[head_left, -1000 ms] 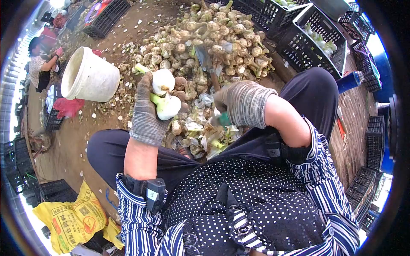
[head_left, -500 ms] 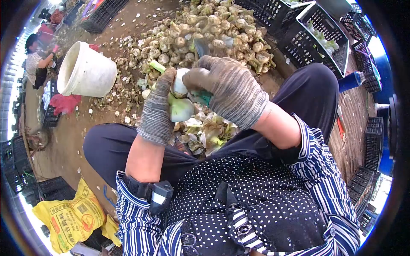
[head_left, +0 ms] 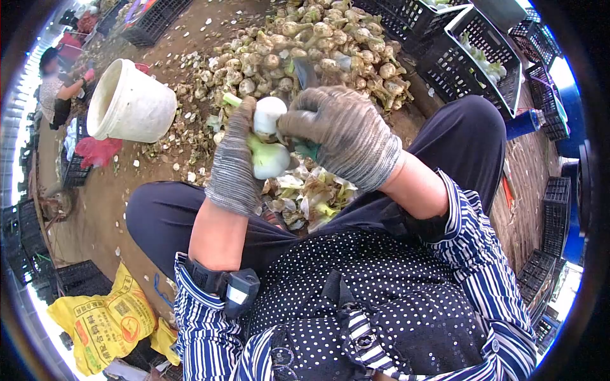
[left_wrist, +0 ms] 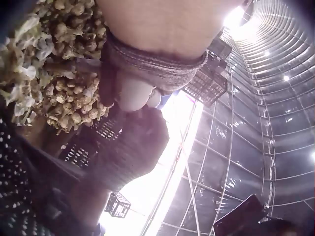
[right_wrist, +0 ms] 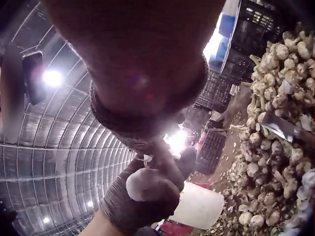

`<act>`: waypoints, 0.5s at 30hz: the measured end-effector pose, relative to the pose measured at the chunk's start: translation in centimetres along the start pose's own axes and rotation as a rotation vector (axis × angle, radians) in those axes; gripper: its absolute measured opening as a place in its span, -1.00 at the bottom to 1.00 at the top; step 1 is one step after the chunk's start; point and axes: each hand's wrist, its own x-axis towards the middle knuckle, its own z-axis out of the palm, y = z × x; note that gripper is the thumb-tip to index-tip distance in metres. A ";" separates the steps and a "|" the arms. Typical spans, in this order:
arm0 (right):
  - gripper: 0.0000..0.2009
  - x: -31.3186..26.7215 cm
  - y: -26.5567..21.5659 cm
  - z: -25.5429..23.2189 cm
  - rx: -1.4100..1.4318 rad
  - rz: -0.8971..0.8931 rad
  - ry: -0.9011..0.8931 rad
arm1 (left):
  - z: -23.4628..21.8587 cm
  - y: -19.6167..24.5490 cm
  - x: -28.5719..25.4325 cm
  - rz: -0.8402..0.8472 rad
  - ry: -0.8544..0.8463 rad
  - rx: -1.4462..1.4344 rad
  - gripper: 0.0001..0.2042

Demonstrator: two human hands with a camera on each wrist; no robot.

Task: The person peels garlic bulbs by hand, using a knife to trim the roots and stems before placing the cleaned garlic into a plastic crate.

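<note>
My gloved left hand [head_left: 234,166] holds two white garlic bulbs one above the other. The upper bulb [head_left: 269,112] shows a smooth, pale face; the lower bulb [head_left: 272,161] has a green stem stub. My gloved right hand [head_left: 351,134] is curled close beside the upper bulb, fingertips right at its edge. Under these fingers shows a green thing [head_left: 307,150], mostly hidden in the grip. In the right wrist view, a small white fragment [right_wrist: 146,158] lies by the pale bulb [right_wrist: 150,184]. Beyond the hands rises an unpeeled garlic pile [head_left: 356,54].
A dark metal blade [head_left: 305,71] stands at the pile's near side. Peel scraps [head_left: 304,198] lie between the legs. A white bucket [head_left: 143,105] stands left, a black crate with trimmed garlic [head_left: 489,60] right, a yellow sack [head_left: 108,324] front left. Another person [head_left: 54,95] sits far left.
A second ago my right hand was away to the right, blurred, over the scraps. It came left to the bulbs, and its fingers have since shifted slightly, showing more of the upper bulb.
</note>
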 end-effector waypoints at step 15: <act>-0.57 -0.1 0.3 0.6 0.190 0.496 -0.170 | 1.8 -0.1 -0.3 0.039 0.125 -0.097 -0.68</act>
